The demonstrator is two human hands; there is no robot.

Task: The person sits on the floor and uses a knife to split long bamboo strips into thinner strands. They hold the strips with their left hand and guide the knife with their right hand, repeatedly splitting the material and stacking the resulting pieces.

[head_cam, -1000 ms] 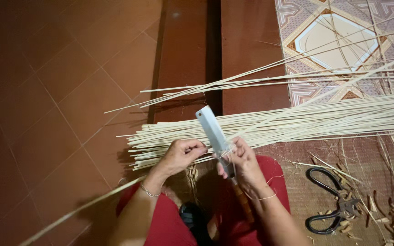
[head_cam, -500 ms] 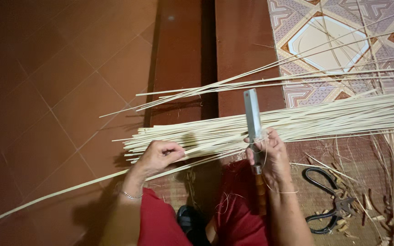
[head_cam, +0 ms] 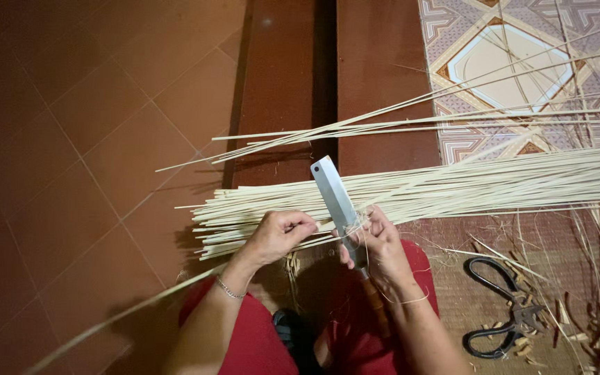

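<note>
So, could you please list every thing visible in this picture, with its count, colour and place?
knife: one, grey flat blade, held upright in the right hand
strip: one, pale, long, runs from the left hand to the lower left
bundle of strips: many, pale, across the lap and floor
scissors: one, black, on the mat at right
floor: red-brown tiles, patterned tiles at upper right
bracelet: one, silver, left wrist
left hand: pinches the strip
right hand: grips the knife

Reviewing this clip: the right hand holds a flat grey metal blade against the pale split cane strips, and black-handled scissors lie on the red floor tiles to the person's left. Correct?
Not quite. The head view shows the black-handled scissors on the woven mat to the person's right, not on the tiles to the left. The right hand does hold the flat grey metal blade against the pale split cane strips.
</note>
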